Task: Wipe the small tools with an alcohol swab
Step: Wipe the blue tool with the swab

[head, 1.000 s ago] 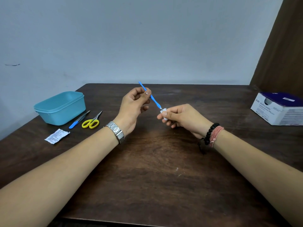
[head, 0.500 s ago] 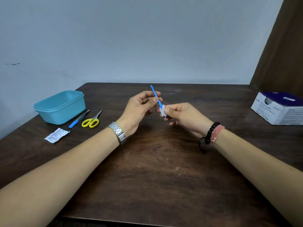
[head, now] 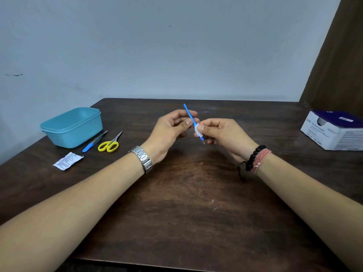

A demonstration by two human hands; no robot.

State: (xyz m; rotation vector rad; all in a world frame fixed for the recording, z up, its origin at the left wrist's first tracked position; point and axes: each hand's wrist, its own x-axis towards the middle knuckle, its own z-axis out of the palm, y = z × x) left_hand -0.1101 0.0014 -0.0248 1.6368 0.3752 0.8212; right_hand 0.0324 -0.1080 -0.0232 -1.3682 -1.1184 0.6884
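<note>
thin blue tool point(head: 189, 114) tilted in mid-air above dark table point(head: 196, 213), left hand point(head: 170, 132) pinching its shaft, right hand point(head: 222, 134) pinching white swab point(head: 197, 128) around lower shaft, teal tub point(head: 72, 126), yellow scissors point(head: 110, 144) far left

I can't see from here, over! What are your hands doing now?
Left hand pinching blue tool. Right hand holding white swab wrapped round its shaft. Nothing in the way.
</note>
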